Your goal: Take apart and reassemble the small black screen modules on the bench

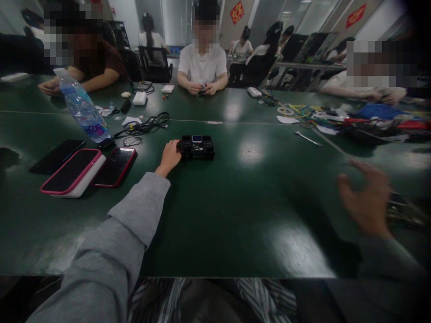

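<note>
A black boxy device with a small screen in its middle point(197, 147) sits on the green table. My left hand point(171, 156) is closed on the device's left end, and the fingertips are partly hidden behind it. Over the right side of the table, my right hand point(367, 197) is raised, with thumb and fingers apart and nothing between them. It is smeared by motion. Just beyond that hand, partly covered by it, lies a dark cluster of small parts point(406, 211). A metal wrench point(308, 138) rests farther off, between the device and my right hand.
To the left lie a red-edged phone point(116, 167), a pink-framed phone on a white block point(76, 170), a leaning water bottle point(82, 107) and black cables point(146, 123). Coloured wires point(303, 110) and bags pile up at the back right. Several people sit around.
</note>
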A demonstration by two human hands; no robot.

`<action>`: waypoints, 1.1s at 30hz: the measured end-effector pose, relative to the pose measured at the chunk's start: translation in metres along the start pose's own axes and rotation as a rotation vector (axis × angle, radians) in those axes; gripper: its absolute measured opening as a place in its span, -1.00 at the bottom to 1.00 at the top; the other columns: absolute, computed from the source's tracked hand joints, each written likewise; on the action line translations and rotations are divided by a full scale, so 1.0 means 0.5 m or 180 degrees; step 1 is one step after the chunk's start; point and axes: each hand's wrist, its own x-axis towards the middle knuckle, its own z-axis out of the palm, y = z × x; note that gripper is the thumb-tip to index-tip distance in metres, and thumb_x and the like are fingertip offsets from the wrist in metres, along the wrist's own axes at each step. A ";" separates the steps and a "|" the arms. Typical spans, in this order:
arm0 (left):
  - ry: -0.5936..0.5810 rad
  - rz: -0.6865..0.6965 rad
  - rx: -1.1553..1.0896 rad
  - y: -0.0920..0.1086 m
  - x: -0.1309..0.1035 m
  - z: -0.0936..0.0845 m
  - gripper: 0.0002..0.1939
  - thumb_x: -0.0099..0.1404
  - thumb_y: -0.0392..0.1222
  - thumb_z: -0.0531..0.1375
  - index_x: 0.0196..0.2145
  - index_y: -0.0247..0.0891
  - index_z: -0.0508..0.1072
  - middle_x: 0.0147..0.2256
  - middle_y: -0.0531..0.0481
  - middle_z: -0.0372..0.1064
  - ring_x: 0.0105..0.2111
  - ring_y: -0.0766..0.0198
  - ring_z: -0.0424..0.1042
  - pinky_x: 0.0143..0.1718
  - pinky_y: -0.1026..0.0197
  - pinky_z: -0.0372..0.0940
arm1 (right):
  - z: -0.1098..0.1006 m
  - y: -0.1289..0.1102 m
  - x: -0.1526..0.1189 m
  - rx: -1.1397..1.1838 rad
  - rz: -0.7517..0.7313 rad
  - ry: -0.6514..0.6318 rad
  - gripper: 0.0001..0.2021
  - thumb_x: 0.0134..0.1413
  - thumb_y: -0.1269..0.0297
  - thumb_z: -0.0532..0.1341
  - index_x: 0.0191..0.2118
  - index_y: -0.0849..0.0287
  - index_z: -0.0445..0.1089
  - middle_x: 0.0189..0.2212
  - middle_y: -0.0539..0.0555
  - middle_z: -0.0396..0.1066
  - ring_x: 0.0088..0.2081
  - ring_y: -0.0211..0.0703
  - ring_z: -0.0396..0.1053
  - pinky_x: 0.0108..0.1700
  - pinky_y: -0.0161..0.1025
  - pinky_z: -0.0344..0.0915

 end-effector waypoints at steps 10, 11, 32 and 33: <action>-0.0021 -0.0044 -0.0037 0.003 0.001 -0.001 -0.61 0.31 -0.42 0.08 0.08 -0.32 0.37 0.08 -0.24 0.37 0.06 0.01 0.34 0.15 -0.08 0.26 | 0.387 -0.409 0.105 0.1140 -0.1399 -0.1420 -0.44 0.35 -0.05 0.03 0.37 -0.06 0.03 0.40 0.02 -0.04 0.40 0.10 -0.09 0.40 0.21 -0.16; -0.0028 -0.0046 -0.0021 0.005 0.001 -0.001 -0.61 0.31 -0.41 0.08 0.08 -0.33 0.37 0.08 -0.24 0.38 0.06 0.00 0.34 0.15 -0.09 0.26 | 0.392 -0.413 0.107 0.1149 -0.1361 -0.1420 -0.46 0.36 -0.04 0.02 0.36 -0.04 0.06 0.39 0.04 0.00 0.39 0.11 -0.07 0.38 0.21 -0.12; -0.0123 0.0103 0.0248 0.009 0.001 -0.002 -0.60 0.30 -0.41 0.06 0.09 -0.40 0.38 0.06 -0.28 0.40 0.02 -0.03 0.34 0.09 -0.10 0.28 | 0.281 -0.353 0.029 0.1237 -0.0608 -0.1404 -0.46 0.18 0.08 0.17 0.27 -0.03 0.19 0.06 0.20 0.32 -0.02 0.16 0.43 0.00 0.20 0.45; -0.0122 0.0094 0.0239 0.008 0.002 -0.002 -0.60 0.30 -0.41 0.06 0.09 -0.39 0.38 0.06 -0.28 0.39 0.03 -0.03 0.34 0.10 -0.11 0.28 | 0.253 -0.333 0.008 0.1327 -0.0618 -0.1515 -0.46 0.19 0.05 0.17 0.27 -0.09 0.19 0.07 0.18 0.33 0.00 0.15 0.43 0.01 0.20 0.45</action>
